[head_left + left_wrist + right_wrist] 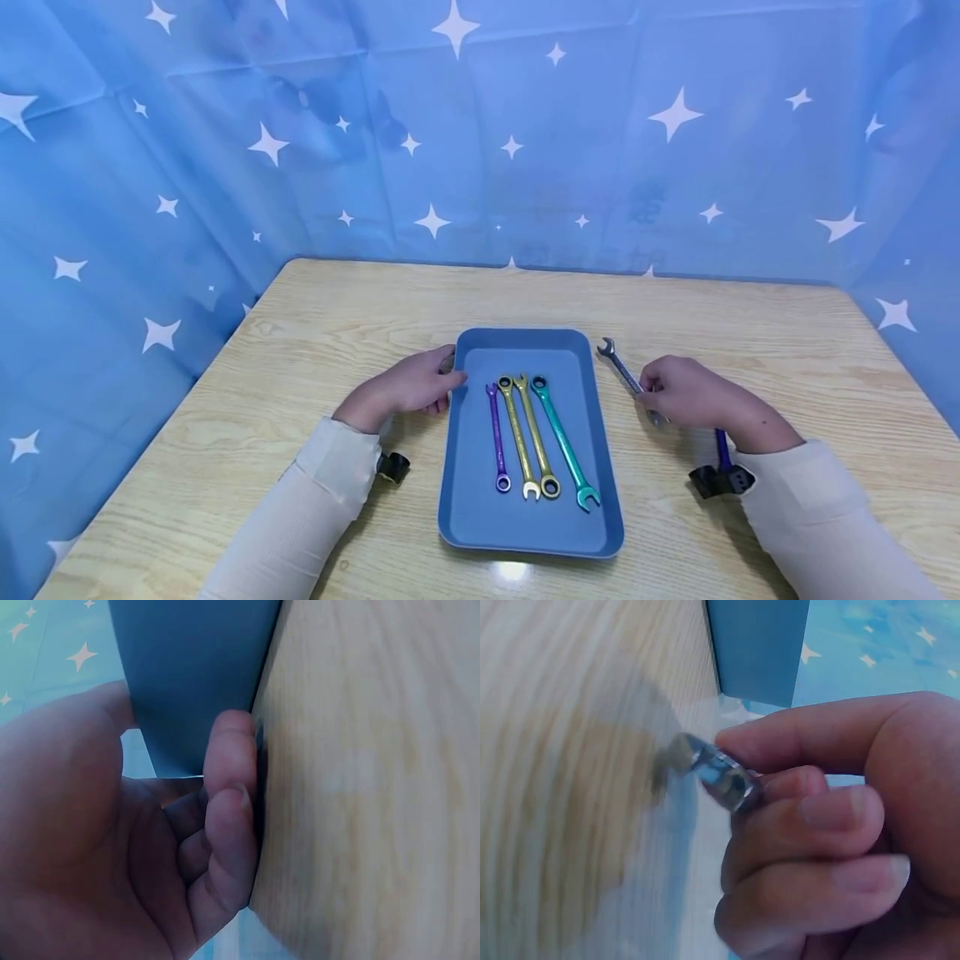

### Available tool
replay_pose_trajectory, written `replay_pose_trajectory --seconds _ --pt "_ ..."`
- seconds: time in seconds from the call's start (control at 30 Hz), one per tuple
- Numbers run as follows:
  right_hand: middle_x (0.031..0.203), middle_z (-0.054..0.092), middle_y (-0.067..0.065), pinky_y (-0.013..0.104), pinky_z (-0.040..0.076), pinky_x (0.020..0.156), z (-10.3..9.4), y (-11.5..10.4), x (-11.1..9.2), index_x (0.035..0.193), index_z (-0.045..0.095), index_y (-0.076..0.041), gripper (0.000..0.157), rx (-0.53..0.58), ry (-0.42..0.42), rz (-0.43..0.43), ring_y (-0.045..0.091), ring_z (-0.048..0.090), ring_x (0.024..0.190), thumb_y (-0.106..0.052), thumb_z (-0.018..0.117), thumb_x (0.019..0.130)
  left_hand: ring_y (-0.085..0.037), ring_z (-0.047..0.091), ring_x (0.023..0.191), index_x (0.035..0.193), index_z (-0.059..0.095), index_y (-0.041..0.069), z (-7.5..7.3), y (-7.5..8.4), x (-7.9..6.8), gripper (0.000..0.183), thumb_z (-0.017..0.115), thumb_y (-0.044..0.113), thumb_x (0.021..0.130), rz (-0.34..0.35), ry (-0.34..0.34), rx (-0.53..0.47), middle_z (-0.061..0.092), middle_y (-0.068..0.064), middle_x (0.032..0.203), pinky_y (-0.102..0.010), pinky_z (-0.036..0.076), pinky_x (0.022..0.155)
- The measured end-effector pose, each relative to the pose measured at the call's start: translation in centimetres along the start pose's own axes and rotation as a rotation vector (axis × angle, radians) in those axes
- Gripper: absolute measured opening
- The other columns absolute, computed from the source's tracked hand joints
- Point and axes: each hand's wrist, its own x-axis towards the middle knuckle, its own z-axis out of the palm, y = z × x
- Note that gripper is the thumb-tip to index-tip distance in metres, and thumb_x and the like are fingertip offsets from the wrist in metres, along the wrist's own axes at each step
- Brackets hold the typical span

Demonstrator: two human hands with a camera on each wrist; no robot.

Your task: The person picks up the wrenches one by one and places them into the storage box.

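The silver wrench [624,372] is held just to the right of the blue tray [459,508], close over the bench [360,312]; whether the wood is touched cannot be told. By the grip of the right hand [686,392] it is pinched near its closer end. The tray's left wall is held by the left hand [411,385]. The wrench, seemingly of polished metal, can be judged stiff, hardly fragile, moderately heavy and somewhat slippery; for balance, it is better taken at mid-shaft.

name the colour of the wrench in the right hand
Silver; the wrench in the right hand shows best in the head view.
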Motion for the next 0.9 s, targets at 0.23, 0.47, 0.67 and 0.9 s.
replay_pose_trajectory --seconds 0.23,0.47,0.67,0.9 --pt "0.052 0.040 -0.005 0.026 0.032 0.041 -0.2 -0.5 -0.1 0.084 0.061 -0.005 0.016 0.094 0.063 -0.041 0.007 0.030 0.040 -0.014 0.051 0.092 -0.020 0.061 0.058 0.147 0.020 0.023 0.0 -0.1 0.1 0.062 0.045 0.042 0.094 0.002 0.001 -0.001 0.064 -0.007 0.069 -0.032 0.050 0.056" --pt "0.053 0.041 -0.003 0.024 0.030 0.039 -0.2 -1.2 -0.1 0.085 0.058 -0.001 0.012 0.243 0.095 -0.088 0.006 0.031 0.041 -0.011 0.053 0.089 -0.020 0.061 0.058 0.147 0.021 0.022 0.0 -0.2 0.1 0.062 0.045 0.041 0.094 0.009 0.001 0.005 0.064 -0.006 0.069 -0.032 0.050 0.057" --pt "0.053 0.042 -0.001 0.023 0.028 0.036 -0.2 -1.6 -0.2 0.085 0.055 -0.001 0.008 0.365 0.061 -0.116 0.006 0.031 0.040 -0.008 0.052 0.088 -0.020 0.062 0.058 0.147 0.021 0.022 -0.1 -0.1 0.1 0.062 0.045 0.043 0.094 0.000 0.006 0.013 0.064 -0.006 0.069 -0.032 0.050 0.057" --pt "0.052 0.042 0.001 0.021 0.030 0.035 -0.2 -2.3 -0.5 0.085 0.049 -0.001 0.010 0.437 0.004 -0.128 0.008 0.035 0.038 -0.010 0.051 0.090 -0.020 0.062 0.059 0.147 0.022 0.022 -0.1 -0.2 0.1 0.061 0.044 0.042 0.094 0.009 0.006 0.013 0.064 -0.006 0.069 -0.032 0.050 0.057"
